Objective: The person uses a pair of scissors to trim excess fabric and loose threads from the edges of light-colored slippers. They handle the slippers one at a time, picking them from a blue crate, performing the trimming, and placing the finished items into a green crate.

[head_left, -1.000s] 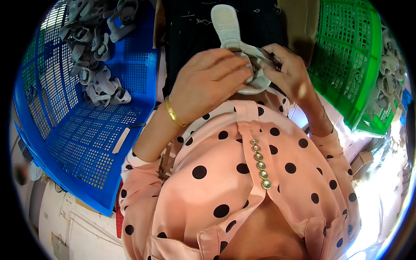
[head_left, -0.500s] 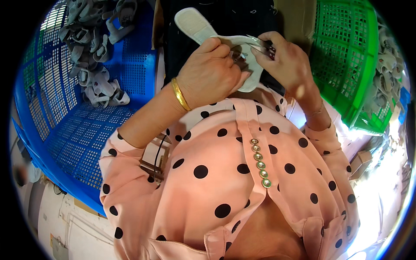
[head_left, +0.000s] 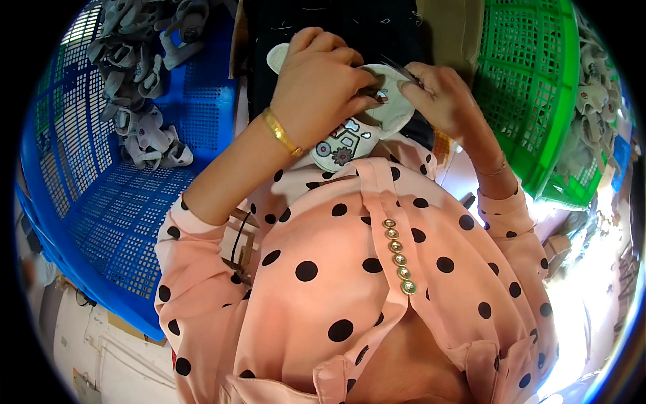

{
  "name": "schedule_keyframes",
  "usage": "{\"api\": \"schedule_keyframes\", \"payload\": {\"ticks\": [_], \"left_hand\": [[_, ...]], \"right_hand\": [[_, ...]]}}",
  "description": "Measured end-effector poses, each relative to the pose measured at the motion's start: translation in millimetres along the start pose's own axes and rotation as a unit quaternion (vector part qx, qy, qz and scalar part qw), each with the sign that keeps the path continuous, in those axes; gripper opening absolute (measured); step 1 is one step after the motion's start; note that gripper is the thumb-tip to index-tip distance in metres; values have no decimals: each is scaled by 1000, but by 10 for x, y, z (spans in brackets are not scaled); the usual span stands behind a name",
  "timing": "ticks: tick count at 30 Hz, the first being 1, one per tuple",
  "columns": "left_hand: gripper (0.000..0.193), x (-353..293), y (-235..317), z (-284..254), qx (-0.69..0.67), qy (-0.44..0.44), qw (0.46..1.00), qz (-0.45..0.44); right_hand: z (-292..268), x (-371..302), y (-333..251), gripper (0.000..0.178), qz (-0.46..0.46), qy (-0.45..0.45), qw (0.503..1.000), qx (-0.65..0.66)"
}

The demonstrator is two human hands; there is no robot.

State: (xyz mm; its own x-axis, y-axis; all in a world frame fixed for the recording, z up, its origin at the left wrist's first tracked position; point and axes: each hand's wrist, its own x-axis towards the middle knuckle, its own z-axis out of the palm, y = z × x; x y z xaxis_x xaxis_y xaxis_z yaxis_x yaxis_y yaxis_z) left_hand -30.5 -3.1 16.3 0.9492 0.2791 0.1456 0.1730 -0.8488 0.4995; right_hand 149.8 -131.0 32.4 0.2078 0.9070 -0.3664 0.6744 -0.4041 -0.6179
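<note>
Over my lap, my left hand (head_left: 317,91) is closed on a cream fabric shoe upper (head_left: 396,118). A picture of a tractor and small clouds shows on the part that hangs below the fingers, and a rounded strap end sticks out beyond the knuckles. At the right side of the upper, my right hand (head_left: 441,99) grips a pair of thin metal thread snips (head_left: 402,70), whose blades point up and left past the thumb. The hand hides most of the snips' handle.
A large blue plastic basket (head_left: 128,222) on the left has grey shoe uppers (head_left: 155,138) piled along its far side. On the right stands a green plastic basket (head_left: 525,101), with more pale uppers (head_left: 595,101) beyond it. Loose threads lie on the dark cloth (head_left: 336,17) over my lap.
My left hand has turned the shoe upper, so the tractor picture now shows below the fingers. The strap is more covered. My right hand has shifted slightly, still with the snips.
</note>
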Motion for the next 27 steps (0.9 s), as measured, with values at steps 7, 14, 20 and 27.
{"api": "schedule_keyframes", "payload": {"ticks": [7,14,20,27], "left_hand": [[15,151,30,258,-77,-104,982,-137],[10,138,-12,261,-63,-79,988,-117],[12,274,-23,132,-70,-120,986,-90],[14,343,-78,72,-99,-139,983,-71]], "right_hand": [[187,-8,232,29,-9,16,996,86],[-203,-130,-77,38,-71,52,954,-286],[-370,-42,-260,37,-265,24,810,-523],[-347,109,-326,28,-256,-75,751,-604]]}}
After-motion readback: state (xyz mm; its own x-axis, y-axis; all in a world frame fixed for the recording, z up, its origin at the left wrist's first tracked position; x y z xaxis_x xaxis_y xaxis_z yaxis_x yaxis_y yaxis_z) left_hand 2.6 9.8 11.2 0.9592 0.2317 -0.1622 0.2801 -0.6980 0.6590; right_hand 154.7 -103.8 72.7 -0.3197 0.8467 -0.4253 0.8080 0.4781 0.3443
